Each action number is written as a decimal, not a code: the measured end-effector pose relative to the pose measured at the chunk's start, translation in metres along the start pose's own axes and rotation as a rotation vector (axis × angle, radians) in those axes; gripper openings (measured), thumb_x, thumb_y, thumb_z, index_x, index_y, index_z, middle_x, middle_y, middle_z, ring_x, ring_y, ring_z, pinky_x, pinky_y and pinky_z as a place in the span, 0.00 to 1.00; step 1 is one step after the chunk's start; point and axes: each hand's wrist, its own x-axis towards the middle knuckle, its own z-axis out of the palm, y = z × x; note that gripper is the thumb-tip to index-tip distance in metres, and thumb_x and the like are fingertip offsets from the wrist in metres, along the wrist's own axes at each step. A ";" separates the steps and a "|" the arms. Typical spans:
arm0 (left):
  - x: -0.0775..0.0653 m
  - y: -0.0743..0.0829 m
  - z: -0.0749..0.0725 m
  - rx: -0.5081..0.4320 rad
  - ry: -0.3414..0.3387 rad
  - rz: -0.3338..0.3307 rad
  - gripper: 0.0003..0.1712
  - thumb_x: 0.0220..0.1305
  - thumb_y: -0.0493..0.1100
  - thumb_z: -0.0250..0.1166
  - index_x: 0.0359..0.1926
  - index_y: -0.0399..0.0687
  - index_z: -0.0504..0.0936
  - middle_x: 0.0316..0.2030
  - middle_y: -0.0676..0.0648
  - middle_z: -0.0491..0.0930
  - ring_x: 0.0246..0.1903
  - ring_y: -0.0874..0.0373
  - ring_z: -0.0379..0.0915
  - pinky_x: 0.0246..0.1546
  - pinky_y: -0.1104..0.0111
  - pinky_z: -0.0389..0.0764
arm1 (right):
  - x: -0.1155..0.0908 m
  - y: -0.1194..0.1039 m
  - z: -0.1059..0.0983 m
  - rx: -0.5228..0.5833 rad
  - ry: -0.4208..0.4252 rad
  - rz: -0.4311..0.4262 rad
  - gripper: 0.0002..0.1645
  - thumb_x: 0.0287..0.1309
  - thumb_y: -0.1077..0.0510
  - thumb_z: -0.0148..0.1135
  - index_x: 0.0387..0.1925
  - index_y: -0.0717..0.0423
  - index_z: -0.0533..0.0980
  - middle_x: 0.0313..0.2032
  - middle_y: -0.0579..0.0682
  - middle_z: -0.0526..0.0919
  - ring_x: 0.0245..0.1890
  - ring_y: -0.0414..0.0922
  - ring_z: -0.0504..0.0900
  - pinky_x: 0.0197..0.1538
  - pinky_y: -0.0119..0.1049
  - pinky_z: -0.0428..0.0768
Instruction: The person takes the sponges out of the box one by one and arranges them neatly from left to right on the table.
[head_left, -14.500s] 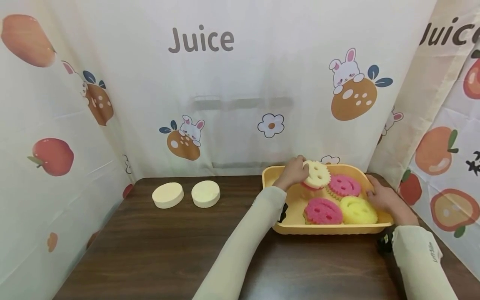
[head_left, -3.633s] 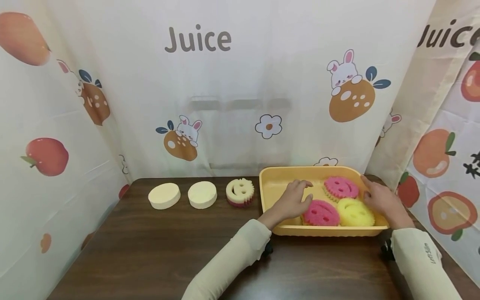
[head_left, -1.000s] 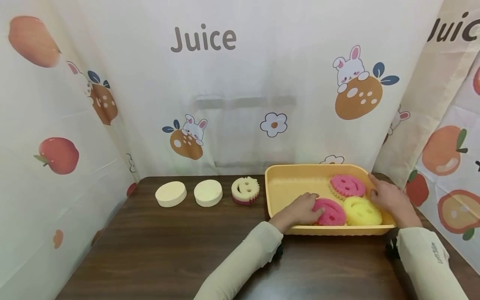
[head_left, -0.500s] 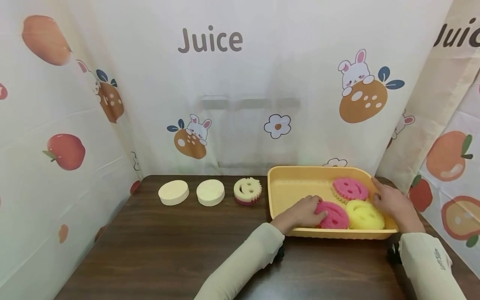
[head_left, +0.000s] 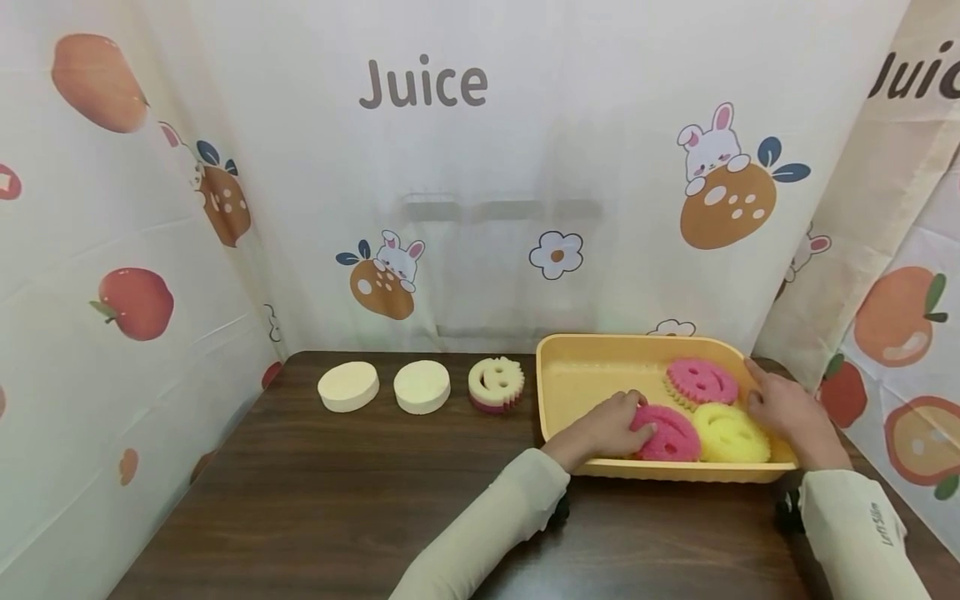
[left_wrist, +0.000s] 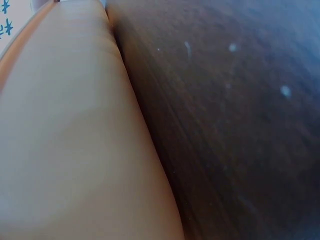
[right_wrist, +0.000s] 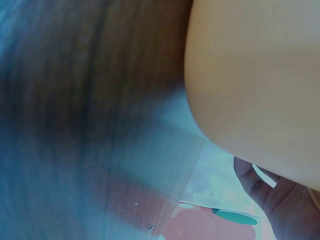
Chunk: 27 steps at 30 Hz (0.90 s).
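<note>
**Front pink sponge [head_left: 675, 435] gripped inside yellow tray [head_left: 592, 379]**

We see the left hand [head_left: 606, 423] grasping the front pink sponge by its left edge, thumb and fingers curled round it; sponge lies along the tray's near side. Right hand [head_left: 787, 414] grips the tray's right rim. Yellow sponge [head_left: 731, 435] just beside, back pink sponge [head_left: 701, 381] behind. Left of the tray, on brown table [head_left: 322, 508], we note a row: cream-and-pink sponge [head_left: 498, 383], round disc [head_left: 422, 387], oval disc [head_left: 348, 386].

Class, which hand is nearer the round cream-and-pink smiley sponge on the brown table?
Left: the left hand is right of the sponge, in the yellow rectangular tray; the right hand is farther right, at its right wall.
</note>
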 end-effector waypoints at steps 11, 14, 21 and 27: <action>-0.002 0.000 -0.001 -0.022 0.009 0.014 0.25 0.72 0.57 0.55 0.62 0.49 0.70 0.49 0.52 0.75 0.39 0.66 0.69 0.45 0.76 0.74 | -0.001 0.000 0.001 -0.001 0.016 -0.015 0.39 0.63 0.60 0.46 0.72 0.72 0.52 0.52 0.79 0.72 0.40 0.64 0.77 0.42 0.63 0.74; -0.002 0.000 0.000 -0.034 0.014 0.006 0.25 0.71 0.57 0.56 0.62 0.50 0.70 0.48 0.52 0.75 0.39 0.66 0.69 0.44 0.76 0.73 | -0.001 0.000 0.000 -0.002 0.005 -0.011 0.39 0.63 0.59 0.47 0.72 0.72 0.51 0.51 0.78 0.73 0.38 0.62 0.77 0.41 0.61 0.74; -0.002 0.000 0.002 -0.057 0.032 -0.008 0.25 0.70 0.57 0.58 0.62 0.51 0.71 0.48 0.52 0.74 0.38 0.66 0.68 0.41 0.77 0.73 | -0.003 0.000 0.000 0.001 0.000 -0.015 0.39 0.64 0.60 0.47 0.72 0.73 0.52 0.52 0.79 0.72 0.39 0.63 0.77 0.41 0.59 0.75; -0.002 -0.001 0.002 -0.073 0.035 -0.013 0.25 0.69 0.57 0.59 0.61 0.52 0.71 0.48 0.53 0.73 0.38 0.66 0.68 0.42 0.76 0.73 | -0.003 -0.002 0.000 -0.003 0.010 -0.018 0.38 0.64 0.60 0.47 0.71 0.74 0.53 0.53 0.80 0.71 0.38 0.62 0.76 0.43 0.62 0.75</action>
